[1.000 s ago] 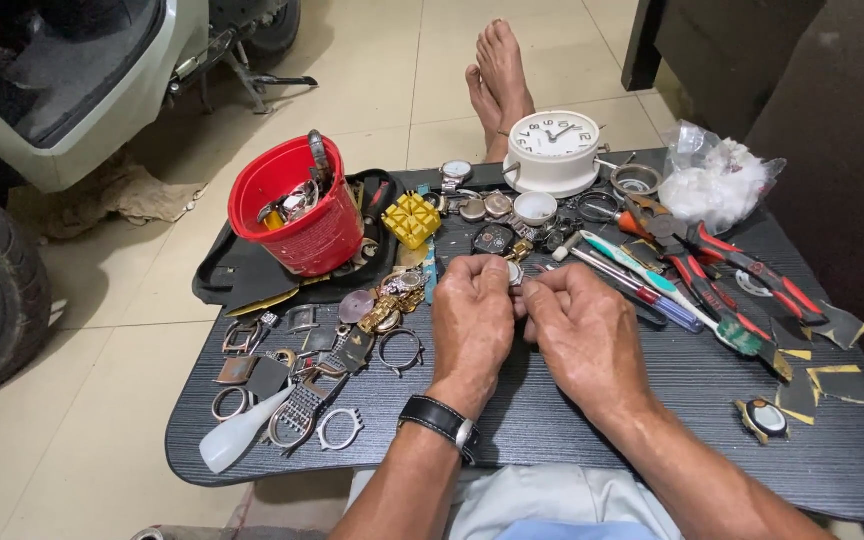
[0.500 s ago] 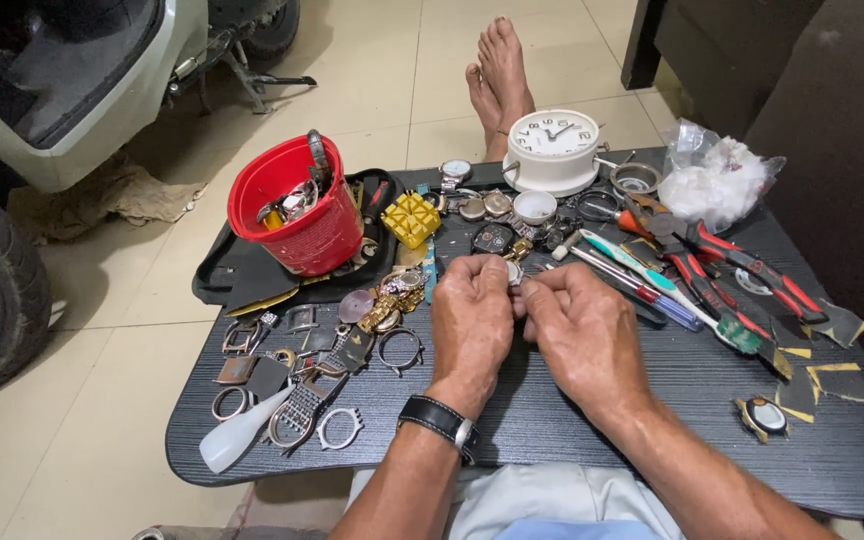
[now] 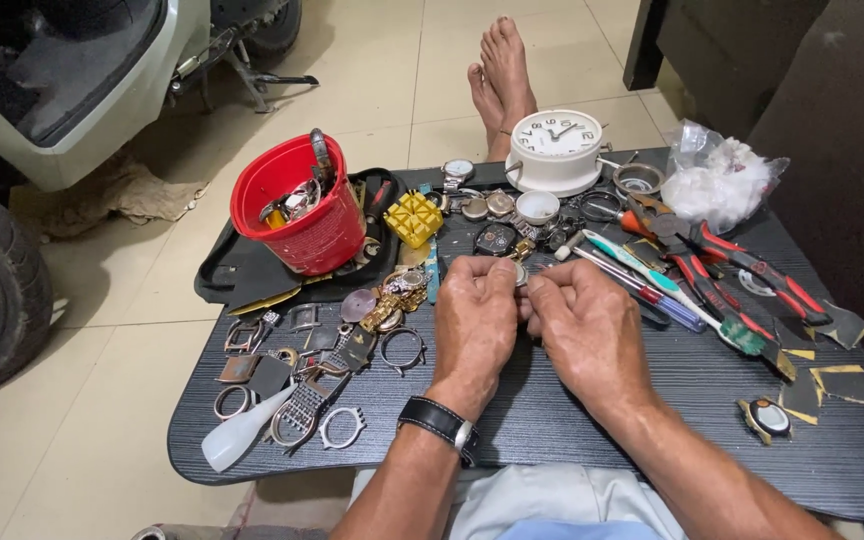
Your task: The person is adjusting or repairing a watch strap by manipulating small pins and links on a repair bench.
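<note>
Nothing much has shifted since a second ago, both hands are still parked in the same spot in the middle of the bench. Left hand (image 3: 474,322) and right hand (image 3: 584,330) are knuckle to knuckle, fingers curled in tight around a small watch part (image 3: 519,272) pinched between them. Only a sliver of it peeks out at the fingertips, so I can't really tell what it is, just something small and pale metal. Black strap watch (image 3: 439,423) is on my left wrist.

Rest of the bench (image 3: 552,420) is the usual mess. Red bucket (image 3: 304,212) of bits sits on the black tray (image 3: 232,275) at the far left corner, with the yellow case holder (image 3: 414,218) just beside it. White alarm clock (image 3: 557,150) stands at the far edge, and a clear bag of white stuff (image 3: 722,180) sits toward the far right corner. Red-handled pliers (image 3: 752,265) and a couple of screwdrivers (image 3: 642,275) lie right of my hands. Loose bezels and bracelet pieces (image 3: 312,400) are scattered along the left side, and one lone watch case (image 3: 767,418) lies near the right edge.
</note>
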